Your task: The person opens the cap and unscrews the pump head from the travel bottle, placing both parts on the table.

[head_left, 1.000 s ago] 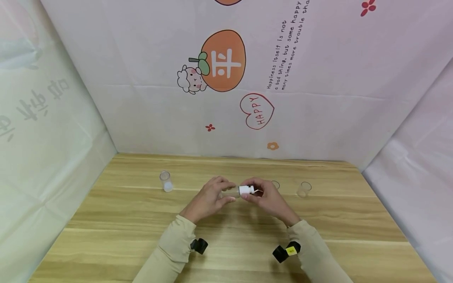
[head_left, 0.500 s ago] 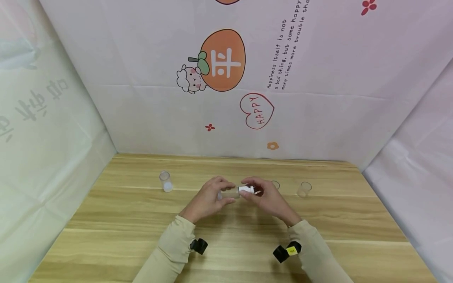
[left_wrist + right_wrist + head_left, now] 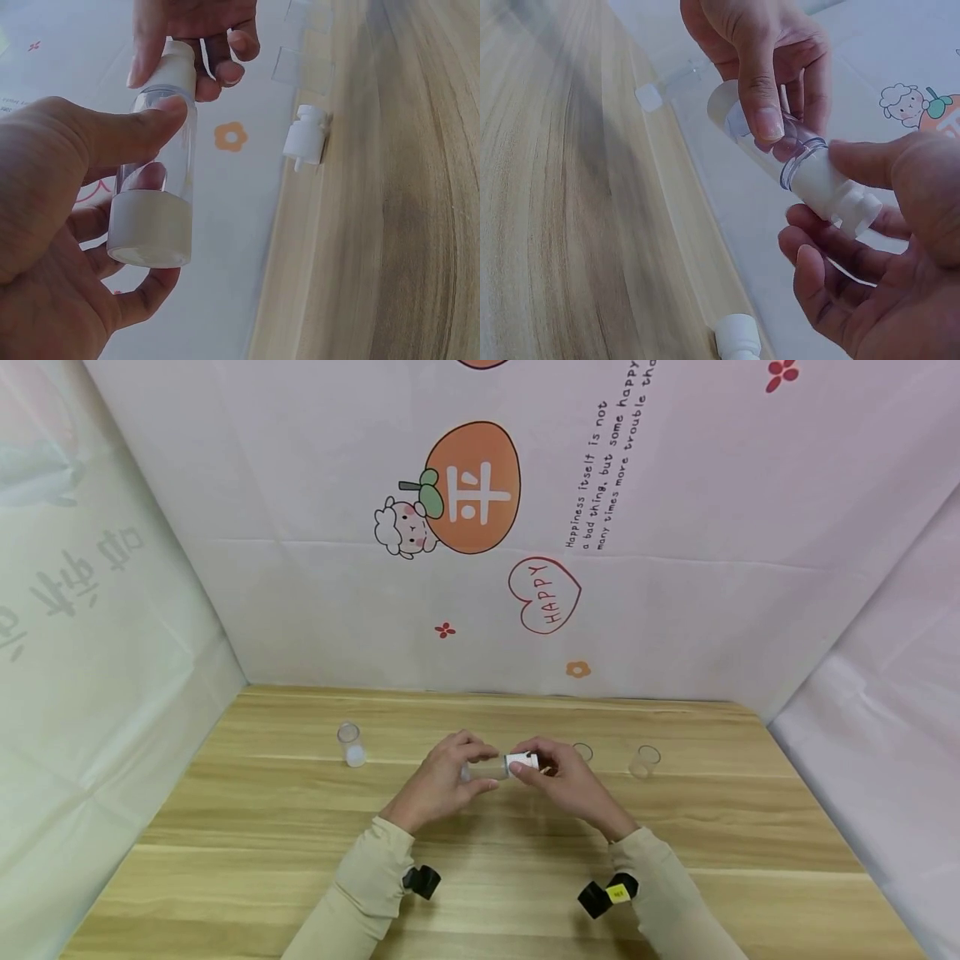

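My left hand [image 3: 442,781] grips a small clear bottle [image 3: 487,772] lying sideways above the table, its white base [image 3: 150,229] facing the left wrist camera. Thumb and fingers of my right hand [image 3: 573,781] pinch the white pump top [image 3: 829,184], which sits on the bottle's neck. In the right wrist view, the right thumb [image 3: 870,161] presses on the pump's collar while the other fingers curl beneath it. Behind the right hand, another white pump top [image 3: 305,139] lies on the table, hidden from the head camera.
On the wooden table [image 3: 262,843], a second clear bottle with a white base [image 3: 352,746] stands at the left. Two clear caps [image 3: 644,762] are at the right, one partly behind the right hand. A printed white cloth [image 3: 337,610] rises along the back edge.
The white pump top has turned between my right fingers, and the right thumb has slid across it. My left hand keeps the bottle nearly still.
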A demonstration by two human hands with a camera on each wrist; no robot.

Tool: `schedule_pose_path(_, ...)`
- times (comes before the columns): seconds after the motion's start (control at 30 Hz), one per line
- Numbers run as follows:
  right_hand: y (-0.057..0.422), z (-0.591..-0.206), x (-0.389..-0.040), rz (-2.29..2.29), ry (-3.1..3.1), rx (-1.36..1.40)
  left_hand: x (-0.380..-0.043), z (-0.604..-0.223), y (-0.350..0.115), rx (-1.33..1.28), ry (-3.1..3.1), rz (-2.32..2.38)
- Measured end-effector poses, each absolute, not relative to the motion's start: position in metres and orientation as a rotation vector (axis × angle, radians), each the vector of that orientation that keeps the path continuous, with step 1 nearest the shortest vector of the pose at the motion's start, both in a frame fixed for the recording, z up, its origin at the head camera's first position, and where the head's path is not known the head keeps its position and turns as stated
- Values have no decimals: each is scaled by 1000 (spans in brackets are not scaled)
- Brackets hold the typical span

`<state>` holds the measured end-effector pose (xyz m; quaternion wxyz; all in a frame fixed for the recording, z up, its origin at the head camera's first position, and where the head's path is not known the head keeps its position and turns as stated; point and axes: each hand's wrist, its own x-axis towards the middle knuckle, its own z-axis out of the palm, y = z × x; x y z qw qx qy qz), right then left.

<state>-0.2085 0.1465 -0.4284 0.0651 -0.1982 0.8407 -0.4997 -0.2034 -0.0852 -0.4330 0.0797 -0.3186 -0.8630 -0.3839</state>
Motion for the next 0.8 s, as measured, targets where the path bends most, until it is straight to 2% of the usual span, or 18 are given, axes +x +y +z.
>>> schedule_pose_path(0.33,147,-430,-209,-1556,2545,-839,-204,-433,-89,-934,-2634,-1273)
schedule_pose_path(0.8,144,-422,-204,-1472,2473,-500,-201,-429,-85,-897,-2591,-1173)
